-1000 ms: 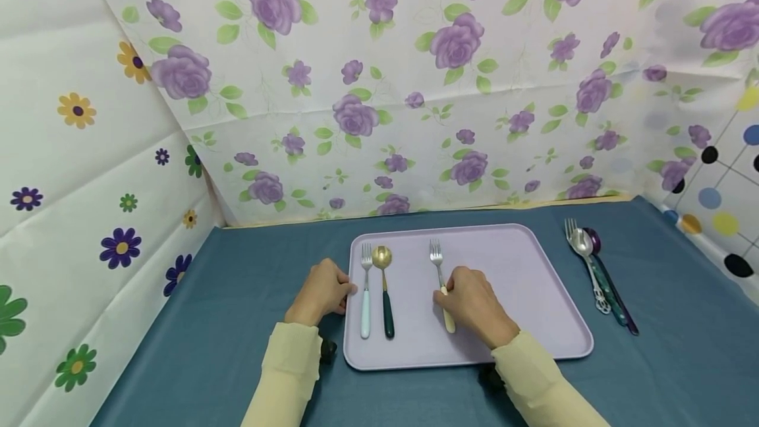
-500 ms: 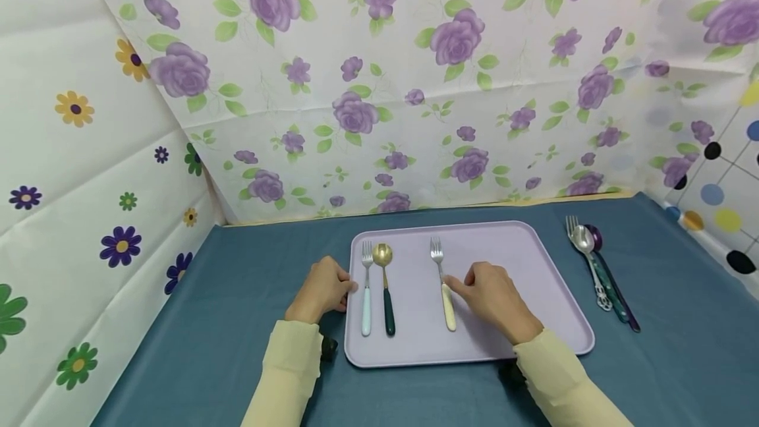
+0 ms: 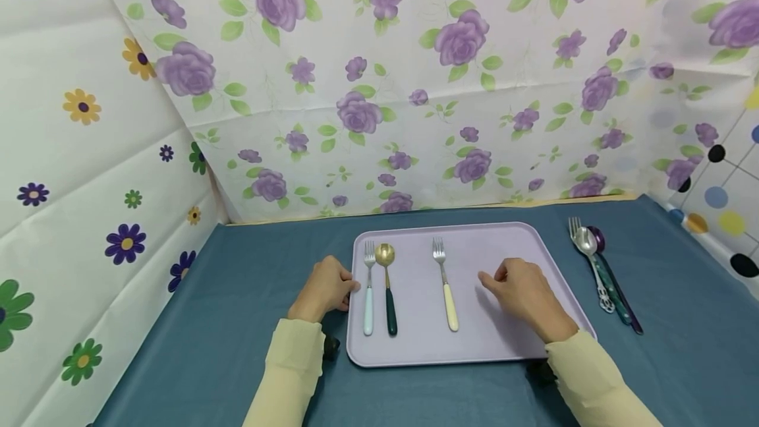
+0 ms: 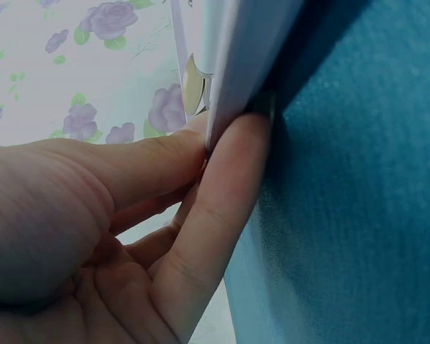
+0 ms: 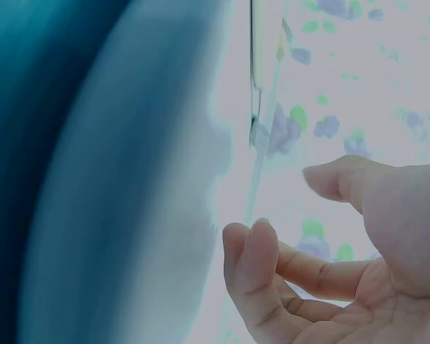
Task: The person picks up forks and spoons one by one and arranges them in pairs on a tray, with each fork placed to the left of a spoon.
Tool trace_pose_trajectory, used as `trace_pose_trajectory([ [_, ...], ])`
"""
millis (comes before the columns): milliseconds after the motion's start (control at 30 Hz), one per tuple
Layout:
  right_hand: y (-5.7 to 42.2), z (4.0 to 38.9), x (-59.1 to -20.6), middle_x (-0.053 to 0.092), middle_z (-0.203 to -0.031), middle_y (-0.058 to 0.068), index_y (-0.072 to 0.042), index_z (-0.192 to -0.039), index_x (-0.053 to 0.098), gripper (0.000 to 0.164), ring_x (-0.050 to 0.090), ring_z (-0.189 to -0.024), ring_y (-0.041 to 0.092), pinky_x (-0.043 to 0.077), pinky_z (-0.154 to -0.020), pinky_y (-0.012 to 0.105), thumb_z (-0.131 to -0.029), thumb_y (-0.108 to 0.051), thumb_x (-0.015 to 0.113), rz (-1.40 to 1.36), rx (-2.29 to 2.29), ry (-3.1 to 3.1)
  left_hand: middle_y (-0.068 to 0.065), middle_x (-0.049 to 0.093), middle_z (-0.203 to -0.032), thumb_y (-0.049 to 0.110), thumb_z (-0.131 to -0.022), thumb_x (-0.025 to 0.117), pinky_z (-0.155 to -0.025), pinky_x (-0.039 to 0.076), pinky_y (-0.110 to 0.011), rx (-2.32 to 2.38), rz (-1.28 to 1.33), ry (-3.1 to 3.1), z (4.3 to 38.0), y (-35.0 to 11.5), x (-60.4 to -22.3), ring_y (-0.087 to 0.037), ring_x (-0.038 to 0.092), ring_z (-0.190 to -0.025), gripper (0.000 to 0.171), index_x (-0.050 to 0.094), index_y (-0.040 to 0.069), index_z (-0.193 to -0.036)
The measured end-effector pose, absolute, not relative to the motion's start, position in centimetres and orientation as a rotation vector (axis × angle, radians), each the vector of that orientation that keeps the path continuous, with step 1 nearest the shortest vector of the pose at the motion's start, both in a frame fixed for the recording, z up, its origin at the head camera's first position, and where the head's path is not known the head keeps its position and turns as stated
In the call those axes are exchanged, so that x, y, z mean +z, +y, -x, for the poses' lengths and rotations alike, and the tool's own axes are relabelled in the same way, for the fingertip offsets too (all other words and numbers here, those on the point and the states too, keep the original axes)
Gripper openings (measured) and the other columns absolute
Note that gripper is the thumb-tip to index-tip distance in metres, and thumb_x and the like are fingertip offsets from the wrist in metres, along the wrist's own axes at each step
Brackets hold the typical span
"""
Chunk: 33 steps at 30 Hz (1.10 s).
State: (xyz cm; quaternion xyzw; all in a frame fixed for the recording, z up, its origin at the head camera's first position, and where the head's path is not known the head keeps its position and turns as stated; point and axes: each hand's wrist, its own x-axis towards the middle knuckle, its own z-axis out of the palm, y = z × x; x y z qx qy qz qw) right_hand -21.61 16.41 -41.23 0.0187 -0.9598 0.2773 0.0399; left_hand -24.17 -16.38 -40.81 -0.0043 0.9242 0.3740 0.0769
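Note:
My left hand (image 3: 325,288) pinches the left rim of a pale lilac tray (image 3: 409,349); in the left wrist view the thumb lies on one side of the rim and a finger on the other. On the tray lie a fork with a light blue handle (image 3: 369,308), a gold spoon with a dark green handle (image 3: 391,308) and a fork with a cream handle (image 3: 450,305). My right hand (image 3: 524,292) hovers over the tray's right part, to the right of the cream-handled fork. In the right wrist view its thumb and loosely bent fingers are apart, with nothing between them.
Right of the tray, a silver fork and spoon (image 3: 595,269), a dark green handle (image 3: 613,292) and a purple spoon (image 3: 599,239) lie bunched on the blue cloth (image 3: 267,249). Flowered sheets (image 3: 403,91) stand behind and at the left; a dotted one is at the right.
My right hand has let go of the cream-handled fork and moved right, away from it. The fork stays on the tray. The left hand keeps its place at the rim.

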Motion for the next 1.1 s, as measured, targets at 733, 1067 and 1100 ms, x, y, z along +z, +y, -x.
trace_pose_trajectory([
  [733,21.0,21.9,-40.2,0.063,-0.081,0.014,0.005,-0.092,0.066,0.030,0.054,-0.067,0.021,0.049,-0.056,0.037,-0.091,-0.025,0.061,0.047,0.862,-3.019,-0.012,0.068,-0.077,0.004,-0.088,0.067,-0.052,0.058,-0.029,1.108,0.036,2.782,24.2,-16.3,-40.7,-0.015,0.062,-0.054,0.012,0.075,-0.003,-0.094],
  [1067,22.5,21.9,-40.2,0.062,-0.078,0.014,0.004,-0.090,0.066,0.028,0.052,-0.064,0.021,0.046,-0.053,0.034,-0.092,-0.023,0.060,0.084,0.871,-3.006,-0.010,0.067,-0.074,0.004,-0.088,0.067,-0.050,0.058,-0.028,1.109,0.021,2.785,24.1,-16.3,-40.8,-0.015,0.062,-0.053,0.010,0.075,-0.002,-0.091],
  [1100,22.7,21.9,-40.2,0.062,-0.077,0.014,0.004,-0.089,0.066,0.028,0.052,-0.063,0.021,0.045,-0.052,0.034,-0.092,-0.022,0.059,0.080,0.865,-3.001,-0.011,0.068,-0.074,0.004,-0.088,0.067,-0.051,0.058,-0.028,1.110,0.021,2.786,24.2,-16.3,-40.9,-0.015,0.062,-0.053,0.010,0.075,-0.002,-0.091],
])
